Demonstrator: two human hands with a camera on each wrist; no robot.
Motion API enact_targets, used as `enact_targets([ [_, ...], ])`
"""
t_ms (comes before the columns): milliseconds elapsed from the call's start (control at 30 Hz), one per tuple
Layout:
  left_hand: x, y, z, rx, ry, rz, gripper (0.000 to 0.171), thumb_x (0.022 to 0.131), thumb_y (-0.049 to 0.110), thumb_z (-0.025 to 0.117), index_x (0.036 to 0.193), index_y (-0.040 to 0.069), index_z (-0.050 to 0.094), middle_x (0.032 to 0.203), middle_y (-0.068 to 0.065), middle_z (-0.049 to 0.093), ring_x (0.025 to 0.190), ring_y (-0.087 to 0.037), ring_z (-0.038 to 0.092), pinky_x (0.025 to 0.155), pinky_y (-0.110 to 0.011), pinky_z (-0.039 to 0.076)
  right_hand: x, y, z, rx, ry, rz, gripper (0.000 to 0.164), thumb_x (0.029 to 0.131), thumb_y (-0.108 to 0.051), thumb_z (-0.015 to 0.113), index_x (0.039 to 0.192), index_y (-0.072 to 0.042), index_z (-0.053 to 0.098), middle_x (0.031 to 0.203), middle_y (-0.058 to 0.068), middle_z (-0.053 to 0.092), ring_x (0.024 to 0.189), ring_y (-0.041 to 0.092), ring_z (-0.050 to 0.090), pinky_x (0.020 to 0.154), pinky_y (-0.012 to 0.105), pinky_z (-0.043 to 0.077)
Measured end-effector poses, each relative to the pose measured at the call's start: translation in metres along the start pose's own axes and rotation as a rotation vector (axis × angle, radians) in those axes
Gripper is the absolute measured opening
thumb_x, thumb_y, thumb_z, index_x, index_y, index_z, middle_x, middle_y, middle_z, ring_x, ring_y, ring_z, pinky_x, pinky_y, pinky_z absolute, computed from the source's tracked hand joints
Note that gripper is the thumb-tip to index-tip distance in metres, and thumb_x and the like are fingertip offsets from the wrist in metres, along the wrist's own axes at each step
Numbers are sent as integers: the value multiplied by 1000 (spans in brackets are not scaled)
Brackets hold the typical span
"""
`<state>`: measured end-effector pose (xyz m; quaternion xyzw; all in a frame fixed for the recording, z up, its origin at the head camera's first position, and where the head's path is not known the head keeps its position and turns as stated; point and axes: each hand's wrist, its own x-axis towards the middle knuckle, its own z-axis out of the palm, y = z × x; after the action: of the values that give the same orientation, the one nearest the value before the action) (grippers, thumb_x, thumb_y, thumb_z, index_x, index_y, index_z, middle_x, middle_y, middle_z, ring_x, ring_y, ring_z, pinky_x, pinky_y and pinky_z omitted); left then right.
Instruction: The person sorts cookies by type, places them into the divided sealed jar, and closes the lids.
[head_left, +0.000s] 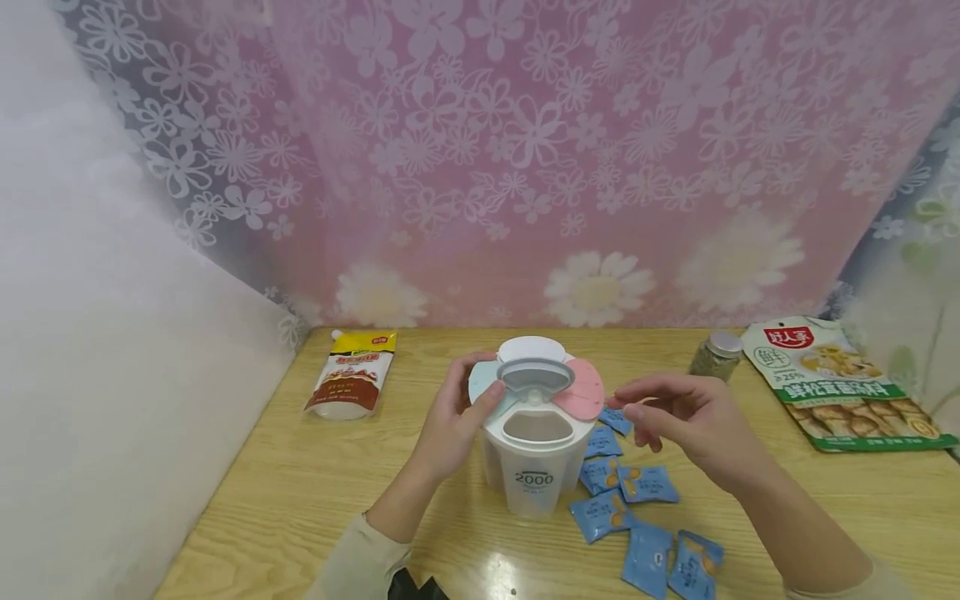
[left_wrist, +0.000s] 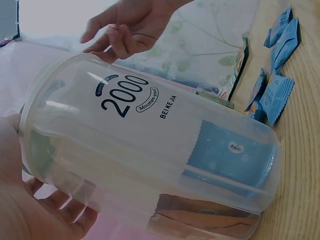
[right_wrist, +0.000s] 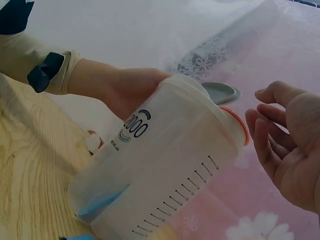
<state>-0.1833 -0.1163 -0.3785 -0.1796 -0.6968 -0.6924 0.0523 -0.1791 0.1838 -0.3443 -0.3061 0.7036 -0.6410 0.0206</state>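
Observation:
A translucent storage canister (head_left: 535,487) marked 2000 stands on the table, its round top divided into coloured lids. Its front grey lid (head_left: 536,377) is flipped up, baring the opening below. My left hand (head_left: 452,425) holds the canister by its upper left side, thumb over the lid edge and fingers curled beneath the rim. Through the wall in the left wrist view show a blue packet (left_wrist: 230,157) in one compartment and a brownish-orange packet (left_wrist: 200,216) in another. To the right of the pink lid (head_left: 582,390), my right hand (head_left: 693,429) hovers with loosely bent fingers, holding nothing.
Several small blue packets (head_left: 647,557) lie right of the canister, below my right hand. Behind that hand stand a spice jar (head_left: 716,357) with a metal cap and a large green-and-white food bag (head_left: 847,383). A spouted pouch (head_left: 351,375) lies at the back left.

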Motion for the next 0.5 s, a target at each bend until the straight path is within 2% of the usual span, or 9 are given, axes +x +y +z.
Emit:
enact_targets([
  [167,0,-1,-1,-13,-17,-4,40,101,16,56,138,7,43,133,-16,52,113,-16,56,89,-25,54,-11,17,-16,8,-42,4,28,95,13,54,115,0,68,109,-3,76,64,16,62,53,34,48],
  [367,1,1,0,1,-2,9,40,101,15,56,138,7,44,131,-16,53,112,-16,56,89,-24,53,-20,36,-31,23,-89,4,31,95,15,52,121,4,65,113,-2,75,66,16,64,52,35,48],
  [500,1,0,2,0,6,7,40,100,13,57,137,6,44,131,-17,53,111,-16,57,88,-23,53,-25,46,-39,-15,-119,23,30,95,14,53,123,7,63,115,-2,73,68,17,65,53,35,50],
])
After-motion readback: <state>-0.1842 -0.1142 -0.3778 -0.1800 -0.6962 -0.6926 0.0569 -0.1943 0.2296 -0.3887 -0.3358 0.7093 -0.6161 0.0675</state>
